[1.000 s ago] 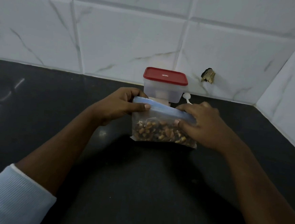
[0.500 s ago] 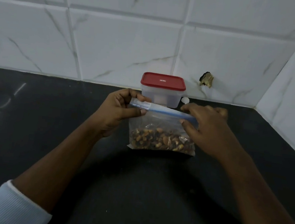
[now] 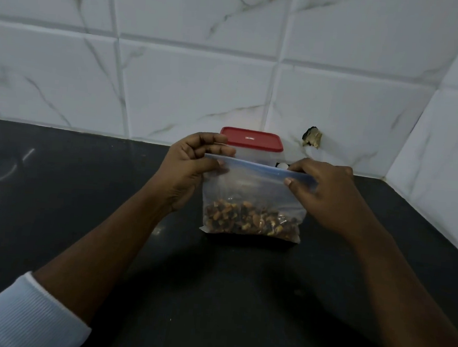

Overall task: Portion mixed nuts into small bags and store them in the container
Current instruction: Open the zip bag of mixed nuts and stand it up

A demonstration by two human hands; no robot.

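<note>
A clear zip bag [image 3: 251, 191] stands upright on the black counter, its lower part filled with mixed nuts [image 3: 250, 220]. My left hand [image 3: 190, 167] pinches the left end of the blue zip strip. My right hand [image 3: 327, 192] pinches the strip near its right end, thumb in front. Behind the bag stands a clear plastic container [image 3: 254, 154] with a red lid [image 3: 252, 139], closed. A small white spoon tip [image 3: 282, 165] shows between the container and my right hand.
The black counter [image 3: 214, 281] runs back to a white marble-tiled wall that turns a corner at the right. A broken hole in the tile [image 3: 313, 137] sits right of the container.
The bag has been raised from tilted to upright. My right hand has slid along the zip strip toward its right end; my left hand still holds the left end.
</note>
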